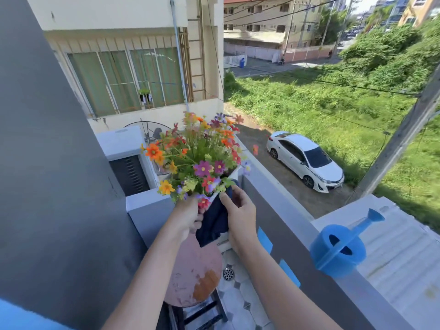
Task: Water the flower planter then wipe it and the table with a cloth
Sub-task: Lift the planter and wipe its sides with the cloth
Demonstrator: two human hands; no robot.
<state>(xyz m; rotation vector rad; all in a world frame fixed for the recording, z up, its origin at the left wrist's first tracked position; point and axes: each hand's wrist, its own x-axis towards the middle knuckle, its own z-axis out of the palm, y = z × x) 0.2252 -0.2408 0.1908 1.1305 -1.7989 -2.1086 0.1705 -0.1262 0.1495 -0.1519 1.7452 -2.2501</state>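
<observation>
1. The left hand (pixel 188 216) is clenched around the near end of the planter (pixel 226 181), holding it up off the bench (pixel 190 270), with its fingers also closed on an edge of the cloth (pixel 214 225).
2. The right hand (pixel 240 210) grasps the cloth, thumb and fingers pinching it against the planter's white rim.
3. The dark cloth hangs between the two hands, draped down the planter's near side, so it touches both hands and the planter at once.
4. The flowers (pixel 197 153) rise just above the hands and hide most of the planter; only a strip of white rim shows, tilted up to the right.
5. The round pinkish bench sits directly below the hands, apart from the planter. Its top looks worn, with an orange patch near the front edge.
6. The blue watering can (pixel 340 246) stands on the balcony ledge (pixel 371 289) to the right, well apart from both hands and untouched.
7. Progress, as a judgement: with the can set aside and the cloth on the planter, watering looks finished and wiping the planter is the step in hand.
8. Still to do, by the same reading: finish the planter, set it down, then wipe the bench. Whether the bench is wet or already wiped cannot be told.
</observation>
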